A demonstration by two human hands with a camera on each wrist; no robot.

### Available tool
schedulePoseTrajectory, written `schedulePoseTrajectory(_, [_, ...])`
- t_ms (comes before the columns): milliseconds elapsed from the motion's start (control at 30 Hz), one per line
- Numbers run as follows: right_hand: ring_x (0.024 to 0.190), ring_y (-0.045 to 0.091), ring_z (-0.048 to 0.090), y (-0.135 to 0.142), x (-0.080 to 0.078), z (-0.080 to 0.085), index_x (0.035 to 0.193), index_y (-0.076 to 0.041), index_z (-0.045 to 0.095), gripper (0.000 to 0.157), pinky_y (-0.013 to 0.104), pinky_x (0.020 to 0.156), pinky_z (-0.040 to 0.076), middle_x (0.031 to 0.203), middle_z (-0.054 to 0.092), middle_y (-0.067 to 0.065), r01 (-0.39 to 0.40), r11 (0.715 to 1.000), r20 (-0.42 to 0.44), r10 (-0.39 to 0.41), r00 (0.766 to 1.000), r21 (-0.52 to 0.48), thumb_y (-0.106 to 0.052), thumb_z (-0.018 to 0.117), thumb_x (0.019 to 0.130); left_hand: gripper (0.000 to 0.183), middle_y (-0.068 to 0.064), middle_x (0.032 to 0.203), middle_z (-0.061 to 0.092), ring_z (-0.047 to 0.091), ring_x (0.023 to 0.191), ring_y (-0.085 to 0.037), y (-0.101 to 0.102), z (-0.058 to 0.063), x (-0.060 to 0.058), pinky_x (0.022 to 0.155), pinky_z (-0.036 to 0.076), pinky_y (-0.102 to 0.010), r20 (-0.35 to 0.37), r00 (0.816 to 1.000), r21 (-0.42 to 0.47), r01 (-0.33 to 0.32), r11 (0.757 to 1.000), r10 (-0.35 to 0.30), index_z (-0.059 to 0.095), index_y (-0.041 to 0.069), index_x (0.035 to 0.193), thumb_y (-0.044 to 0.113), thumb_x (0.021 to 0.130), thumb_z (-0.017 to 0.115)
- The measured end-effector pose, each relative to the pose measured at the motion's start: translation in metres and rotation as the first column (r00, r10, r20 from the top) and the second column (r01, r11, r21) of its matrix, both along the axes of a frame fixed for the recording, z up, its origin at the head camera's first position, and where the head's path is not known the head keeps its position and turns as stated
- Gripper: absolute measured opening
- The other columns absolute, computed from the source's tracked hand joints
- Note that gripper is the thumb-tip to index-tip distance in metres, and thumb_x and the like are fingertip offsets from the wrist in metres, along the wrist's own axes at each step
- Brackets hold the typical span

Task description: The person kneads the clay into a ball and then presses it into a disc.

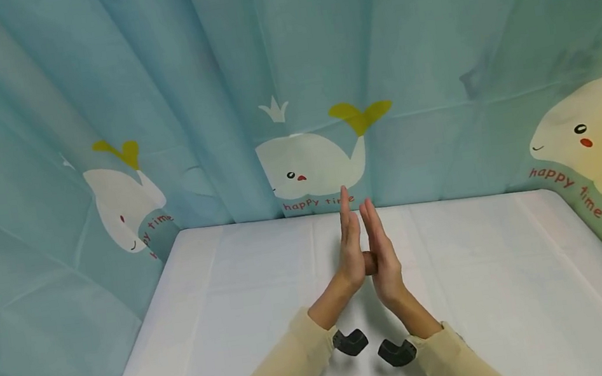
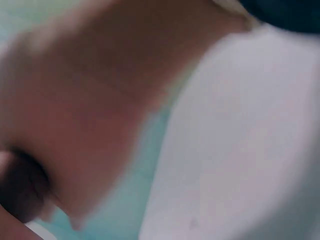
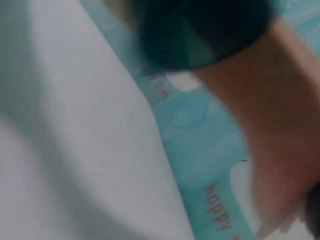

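A small brown rounded lump (image 1: 370,263) sits pressed between the two palms, over the white table; its exact kind does not show. On its left side is my left hand (image 1: 350,261), palm turned inward and fingers straight, pointing up and away. My right hand (image 1: 385,263) faces it from the other side, fingers likewise straight. In the left wrist view the dark lump (image 2: 24,190) shows against the blurred left palm (image 2: 80,110). The right wrist view has the right hand (image 3: 280,170) blurred, with a dark edge of the lump (image 3: 315,210) at the frame's border.
Below the hands spreads a white table (image 1: 258,297) with rounded far corners. Behind and beside it hangs a blue-green curtain (image 1: 421,55) printed with whales and "happy time". Black wrist devices (image 1: 350,342) project inward at both cream sleeves (image 1: 286,370), close to each other.
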State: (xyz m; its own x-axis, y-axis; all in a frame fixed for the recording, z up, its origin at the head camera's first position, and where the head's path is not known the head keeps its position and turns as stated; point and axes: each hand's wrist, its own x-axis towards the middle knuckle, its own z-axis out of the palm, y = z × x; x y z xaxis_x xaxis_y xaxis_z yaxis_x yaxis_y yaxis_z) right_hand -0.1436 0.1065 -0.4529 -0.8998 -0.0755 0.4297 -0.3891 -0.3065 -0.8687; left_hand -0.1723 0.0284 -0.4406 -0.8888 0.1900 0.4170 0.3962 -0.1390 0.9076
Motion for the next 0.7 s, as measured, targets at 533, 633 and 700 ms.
schedulePoseTrajectory(533, [0.153, 0.003, 0.01, 0.012, -0.019, -0.003, 0.167, -0.029, 0.005, 0.055, 0.018, 0.091, 0.034, 0.173, 0.002, -0.002, -0.014, 0.995, 0.043, 0.009, 0.999, 0.096, -0.037, 0.009, 0.113, 0.061, 0.005, 0.172, -0.003, 0.053, 0.116, -0.008, 0.0, -0.007, 0.015, 0.084, 0.042, -0.021, 0.059, 0.995, 0.054, 0.075, 0.996, -0.078, -0.003, 0.028, 0.167, 0.041, 0.11, 0.016])
schedulePoseTrajectory(633, [0.133, -0.001, 0.037, 0.007, -0.01, -0.007, 0.167, -0.023, 0.003, 0.056, 0.014, 0.071, 0.037, 0.173, 0.0, 0.004, -0.05, 0.996, 0.03, 0.048, 0.998, 0.075, -0.038, 0.007, 0.113, 0.06, 0.002, 0.173, -0.004, 0.001, 0.156, -0.01, -0.002, -0.004, 0.007, 0.121, 0.018, -0.038, 0.039, 0.998, 0.065, 0.045, 0.997, -0.048, -0.002, 0.024, 0.167, 0.038, 0.111, 0.015])
schedulePoseTrajectory(700, [0.129, -0.002, 0.04, 0.002, -0.003, -0.005, 0.167, -0.023, 0.003, 0.057, 0.014, 0.069, 0.038, 0.173, 0.002, 0.004, -0.068, 0.996, 0.015, 0.067, 0.998, 0.06, -0.04, 0.008, 0.113, 0.06, -0.001, 0.173, -0.003, -0.001, 0.157, -0.015, -0.004, -0.004, 0.0, 0.124, 0.007, -0.047, 0.027, 1.0, 0.06, 0.007, 0.998, -0.009, -0.001, 0.021, 0.167, 0.035, 0.111, 0.016])
